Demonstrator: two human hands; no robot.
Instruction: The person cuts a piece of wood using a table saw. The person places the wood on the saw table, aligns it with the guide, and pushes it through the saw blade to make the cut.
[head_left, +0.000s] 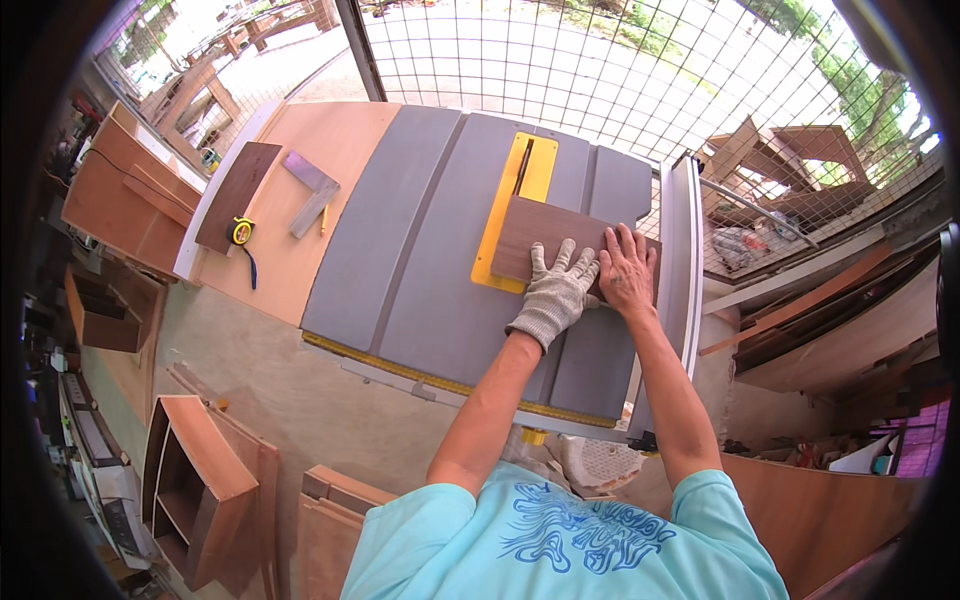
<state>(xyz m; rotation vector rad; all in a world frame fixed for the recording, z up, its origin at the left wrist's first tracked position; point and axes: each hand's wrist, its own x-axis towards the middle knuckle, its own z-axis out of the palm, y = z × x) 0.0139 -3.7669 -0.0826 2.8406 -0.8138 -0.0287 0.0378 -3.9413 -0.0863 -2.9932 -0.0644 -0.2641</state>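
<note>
A dark brown wooden board [545,228] lies flat on the grey table saw top [435,270], its left end over the yellow throat plate [540,180]. The dark blade slot [523,165] in that plate shows beyond the board. My left hand [558,290], in a grey knit glove, rests on the board's near edge with its fingers spread. Beside it, my bare right hand [628,272] lies on the board's right part, fingers stretched out. The board's right end reaches close to the metal rip fence [683,270].
On the light wooden side table [340,140] lie a try square [315,195], a pencil [323,220], a yellow tape measure [240,232] and another dark board [240,190]. Wire mesh [520,60] stands behind the saw. Wooden cabinets [200,470] stand at lower left; planks [830,320] are stacked at right.
</note>
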